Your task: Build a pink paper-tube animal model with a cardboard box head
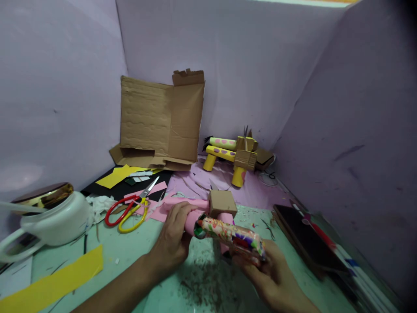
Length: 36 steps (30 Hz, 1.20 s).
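Observation:
A pink paper tube model [192, 203] with a small brown cardboard block [223, 203] is near the middle of the table. My left hand [174, 237] has its fingers wrapped round a pink tube whose dark open end faces right. My right hand [269, 274] grips a glue gun covered in colourful patterned wrapping [233, 232]. The gun's orange-red tip touches or nearly touches the tube's open end. My right fingers are partly hidden behind the gun.
Red-and-yellow scissors [132, 211] and a white teapot-like vessel [60, 219] stand left. Yellow paper [55, 282] lies front left. Behind are an open cardboard box [159, 119] and yellow tube models [228, 154]. A dark flat case [306, 234] and pens [361, 274] lie right.

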Motion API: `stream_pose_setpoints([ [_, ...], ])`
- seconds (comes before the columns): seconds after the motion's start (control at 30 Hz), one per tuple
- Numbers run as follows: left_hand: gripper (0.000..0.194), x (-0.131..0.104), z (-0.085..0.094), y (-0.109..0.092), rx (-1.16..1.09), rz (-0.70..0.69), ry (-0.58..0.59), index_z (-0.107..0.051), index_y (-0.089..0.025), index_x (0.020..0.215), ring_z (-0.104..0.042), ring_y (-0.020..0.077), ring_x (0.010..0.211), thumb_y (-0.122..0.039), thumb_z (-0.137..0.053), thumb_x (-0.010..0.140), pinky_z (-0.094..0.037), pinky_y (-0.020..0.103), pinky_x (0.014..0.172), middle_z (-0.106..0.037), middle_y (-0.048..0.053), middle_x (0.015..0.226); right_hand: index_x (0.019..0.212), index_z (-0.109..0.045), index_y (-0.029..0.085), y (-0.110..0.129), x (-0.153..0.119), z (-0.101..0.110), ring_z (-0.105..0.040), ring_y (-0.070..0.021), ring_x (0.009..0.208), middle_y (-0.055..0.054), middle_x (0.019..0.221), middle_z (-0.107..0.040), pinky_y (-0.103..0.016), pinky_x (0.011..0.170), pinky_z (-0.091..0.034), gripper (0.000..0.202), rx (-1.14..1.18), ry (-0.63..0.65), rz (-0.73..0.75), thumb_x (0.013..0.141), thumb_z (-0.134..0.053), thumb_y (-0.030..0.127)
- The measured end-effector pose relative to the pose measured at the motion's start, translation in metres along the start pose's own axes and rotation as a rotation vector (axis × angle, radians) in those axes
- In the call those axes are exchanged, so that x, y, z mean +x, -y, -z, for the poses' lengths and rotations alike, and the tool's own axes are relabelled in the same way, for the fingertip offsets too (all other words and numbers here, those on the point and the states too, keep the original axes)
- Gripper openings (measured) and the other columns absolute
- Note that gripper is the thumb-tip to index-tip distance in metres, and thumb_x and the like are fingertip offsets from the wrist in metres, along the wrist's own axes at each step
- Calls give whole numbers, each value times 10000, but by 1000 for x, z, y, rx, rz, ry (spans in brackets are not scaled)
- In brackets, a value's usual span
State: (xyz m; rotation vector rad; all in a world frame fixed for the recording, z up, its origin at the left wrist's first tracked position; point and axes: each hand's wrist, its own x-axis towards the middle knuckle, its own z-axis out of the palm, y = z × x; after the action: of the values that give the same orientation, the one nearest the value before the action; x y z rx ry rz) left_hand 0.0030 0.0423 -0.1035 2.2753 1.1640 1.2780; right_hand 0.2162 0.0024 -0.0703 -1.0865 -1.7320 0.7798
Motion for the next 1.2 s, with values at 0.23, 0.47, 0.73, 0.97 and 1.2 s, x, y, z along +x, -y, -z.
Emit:
stream_pose_setpoints([
  [0.23, 460, 1, -1, 1, 22, -1, -12, -399, -220, 1201, -436, 261, 1126, -45, -445, 778, -389, 464, 947, -485, 105, 1162, 904, -675, 189, 0, -3, 2, -530, -162, 548, -15, 613, -567, -262, 527, -474, 211, 19, 70, -49, 764, -550, 285],
  [0.47, 478, 0, -2, 5, 39, 19, -56, -413, -200, 1185, -437, 255, 1137, -26, -471, 744, -388, 444, 960, -484, 111, 1173, 906, -675, 206, -7, 0, 3, -566, -183, 647, -27, 711, -616, -283, 611, -495, 188, 91, 67, -114, 774, -575, 297],
  [0.73, 459, 1, 1, 4, -3, 74, -144, -407, -183, 1146, -471, 263, 1098, -40, -506, 721, -402, 456, 940, -497, 116, 1128, 666, -642, 193, 1, 10, 17, -586, -183, 601, -22, 636, -623, -258, 542, -492, 156, 61, 112, -105, 738, -636, 331],
  [0.97, 509, 1, -1, 6, -17, 115, -130, -377, -177, 1187, -460, 273, 1123, -47, -511, 713, -382, 483, 964, -480, 123, 1158, 996, -641, 241, -16, 0, 14, -629, -178, 681, -24, 784, -663, -242, 587, -512, 225, 126, 134, -12, 777, -595, 225],
  [1.2, 530, 2, -1, 8, 43, 27, -152, -390, -184, 1188, -429, 259, 1136, -9, -457, 692, -370, 476, 986, -470, 117, 1156, 1122, -618, 267, -27, -13, 6, -623, -251, 898, -87, 999, -667, -375, 787, -512, 330, 36, 117, -118, 798, -586, 319],
])
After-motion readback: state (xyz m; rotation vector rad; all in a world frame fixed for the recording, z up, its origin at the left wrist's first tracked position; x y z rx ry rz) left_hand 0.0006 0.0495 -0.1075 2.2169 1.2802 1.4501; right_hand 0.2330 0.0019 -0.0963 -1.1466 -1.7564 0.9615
